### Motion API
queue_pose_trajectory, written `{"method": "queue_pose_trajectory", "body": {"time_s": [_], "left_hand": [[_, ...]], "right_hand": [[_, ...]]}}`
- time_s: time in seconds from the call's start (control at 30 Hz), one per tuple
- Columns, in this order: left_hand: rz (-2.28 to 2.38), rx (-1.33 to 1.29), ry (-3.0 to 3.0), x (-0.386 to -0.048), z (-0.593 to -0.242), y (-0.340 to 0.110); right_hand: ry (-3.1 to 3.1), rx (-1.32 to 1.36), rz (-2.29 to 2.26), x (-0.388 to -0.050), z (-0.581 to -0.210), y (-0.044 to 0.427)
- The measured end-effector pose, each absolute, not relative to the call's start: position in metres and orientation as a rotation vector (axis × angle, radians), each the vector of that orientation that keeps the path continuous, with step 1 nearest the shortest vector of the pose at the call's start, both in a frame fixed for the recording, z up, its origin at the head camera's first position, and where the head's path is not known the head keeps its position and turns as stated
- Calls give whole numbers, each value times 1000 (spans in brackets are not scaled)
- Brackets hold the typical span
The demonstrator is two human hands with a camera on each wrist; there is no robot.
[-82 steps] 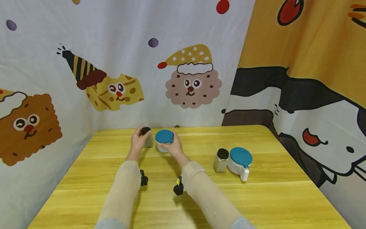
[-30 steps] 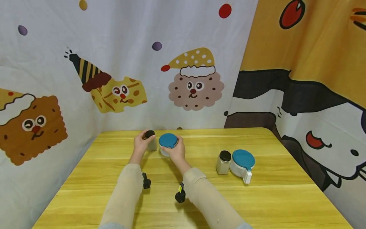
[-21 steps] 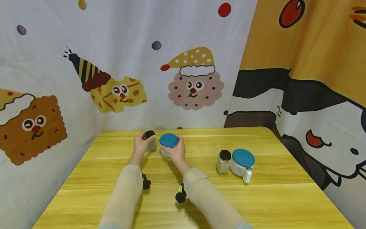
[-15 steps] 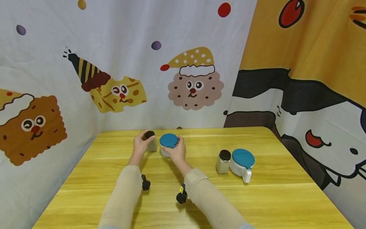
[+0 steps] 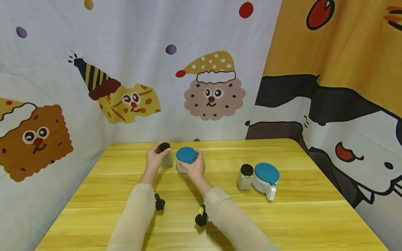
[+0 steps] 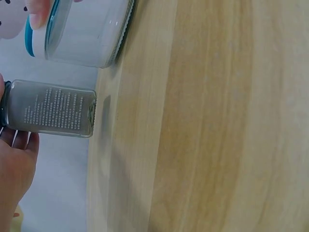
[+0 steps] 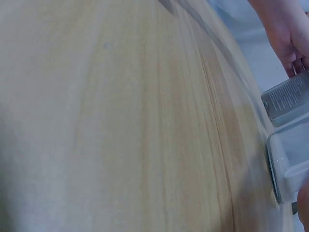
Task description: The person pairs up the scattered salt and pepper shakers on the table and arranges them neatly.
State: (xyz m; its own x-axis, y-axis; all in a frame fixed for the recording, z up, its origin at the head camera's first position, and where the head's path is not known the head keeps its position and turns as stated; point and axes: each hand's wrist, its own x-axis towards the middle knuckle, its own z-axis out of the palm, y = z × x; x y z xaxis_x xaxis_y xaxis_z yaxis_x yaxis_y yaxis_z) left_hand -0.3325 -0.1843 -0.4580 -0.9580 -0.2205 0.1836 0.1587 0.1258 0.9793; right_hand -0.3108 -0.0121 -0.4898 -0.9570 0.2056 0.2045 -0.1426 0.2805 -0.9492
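Observation:
In the head view my left hand (image 5: 154, 160) grips a glass spice jar (image 5: 167, 159) near its black lid, thumb towards me. The jar is upright; the left wrist view shows fine printed text on its side (image 6: 55, 111). Just right of it, my right hand (image 5: 195, 168) holds a clear seasoning pot with a blue lid (image 5: 186, 154), fingers around its right side. A narrow gap separates jar and pot. In the right wrist view the pot's white handle (image 7: 295, 178) faces the camera. Whether the jar's base touches the table is hard to tell.
On the right of the wooden table (image 5: 176, 223) stand a second black-lidded jar (image 5: 245, 178) and a second blue-lidded pot (image 5: 266, 176), side by side, its white handle pointing towards me. A cartoon-printed curtain (image 5: 135, 35) hangs behind the table's far edge.
Both hands keep their hold throughout. The pot has shifted slightly right and nearer with my right hand, and the jar very slightly right. The other jar and pot stay put; the head view tilts a little.

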Motion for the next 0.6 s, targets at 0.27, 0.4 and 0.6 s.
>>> {"method": "queue_pose_trajectory", "body": {"time_s": [0.27,0.4,0.6], "left_hand": [[-1918,74,-2107,-330,-458,-184],[-1905,64,-2112,-327,-457,-183],[-1897,24,-2103,-323,-455,-181]], "right_hand": [[-2259,-75,1705,-307,-489,-11],[-2243,-82,1715,-304,-487,-11],[-2221,-85,1733,-301,-485,-12]]}}
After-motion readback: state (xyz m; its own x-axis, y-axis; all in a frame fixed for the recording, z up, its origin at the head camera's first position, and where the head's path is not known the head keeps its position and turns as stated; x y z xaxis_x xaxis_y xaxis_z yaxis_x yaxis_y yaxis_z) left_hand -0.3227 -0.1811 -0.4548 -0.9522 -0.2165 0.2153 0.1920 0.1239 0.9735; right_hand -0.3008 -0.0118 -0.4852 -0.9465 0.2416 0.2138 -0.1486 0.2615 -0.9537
